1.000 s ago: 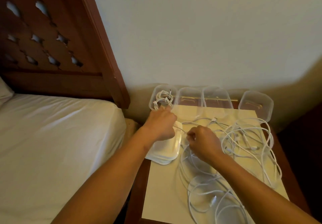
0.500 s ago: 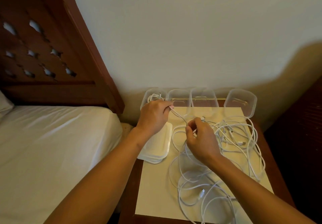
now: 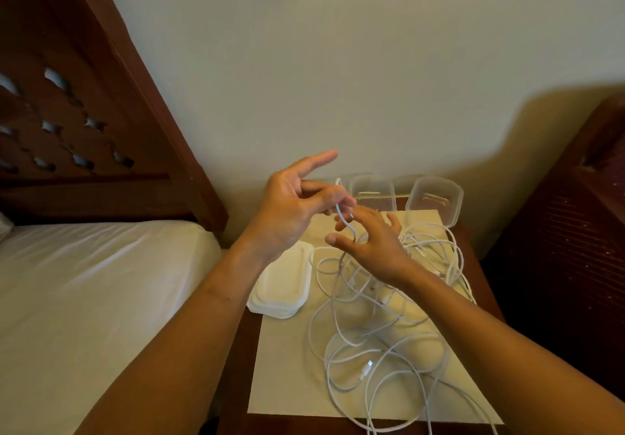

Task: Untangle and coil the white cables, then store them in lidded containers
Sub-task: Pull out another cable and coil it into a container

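Head view. The left hand (image 3: 287,211) had risen from the level of the containers (image 3: 372,191) to stand well above the worktop (image 3: 287,367). Its thumb and curled middle fingers (image 3: 333,197) pinched one end of a white cable (image 3: 342,219), and the index finger pointed free. Half a second before, both hands had gripped this strand between them. The right hand (image 3: 372,248) had since let go: its fingers were spread apart and straight, held just beside the hanging strand. Whether the strand brushed them could not be told.

From the pinch the cable fell in a loose curve into the tangle of white cables (image 3: 385,313), which lay across the worktop in front of the containers. Two clear containers stood uncovered at the back edge. Any others at the left of the row were hidden behind the raised hand. A stack of lids (image 3: 282,285) lay at the left edge of the worktop, next to the bed (image 3: 101,282).

Judged from this, one free end had been singled out and lifted for drawing out of the knot. Coiling of this cable had not begun, and most of the task remained.
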